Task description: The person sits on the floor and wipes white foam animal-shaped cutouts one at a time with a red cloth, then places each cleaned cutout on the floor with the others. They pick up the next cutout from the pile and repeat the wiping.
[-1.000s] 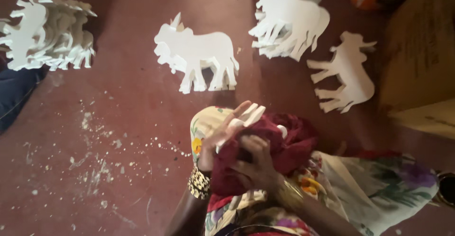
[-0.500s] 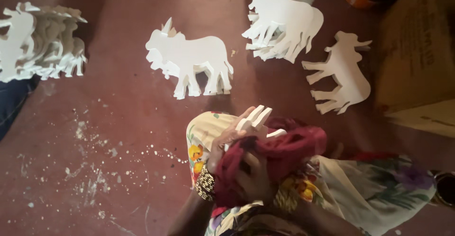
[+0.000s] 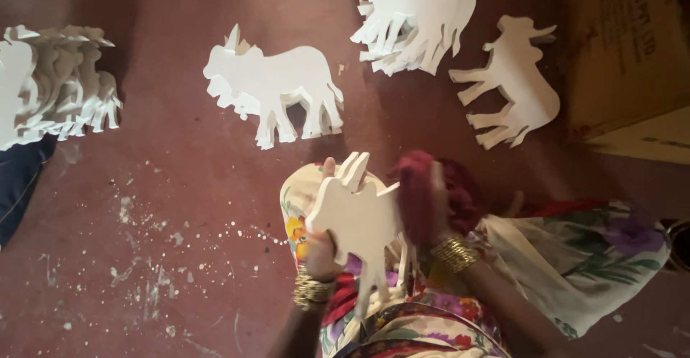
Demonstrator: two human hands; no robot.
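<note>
Rubbing the white cut-out animal [image 3: 357,223] with the dark red cloth [image 3: 431,196] goes best if it sits steady; it is held up over the lap, near the middle, above the red floor [image 3: 180,185]; the left hand [image 3: 321,246] grips its front edge; the right hand [image 3: 438,214] is closed on the cloth; press softly near the thin legs and horns.

A white cow cutout [image 3: 359,218], flat and pale, stands upright in the left hand [image 3: 321,254], horns up, legs hanging down past the wrist, its head end gripped between thumb and fingers. Right against its rear edge sits a dark red cloth [image 3: 431,196], bunched and blurred, wrapped around the right hand [image 3: 431,210] and touching the cutout.
</note>
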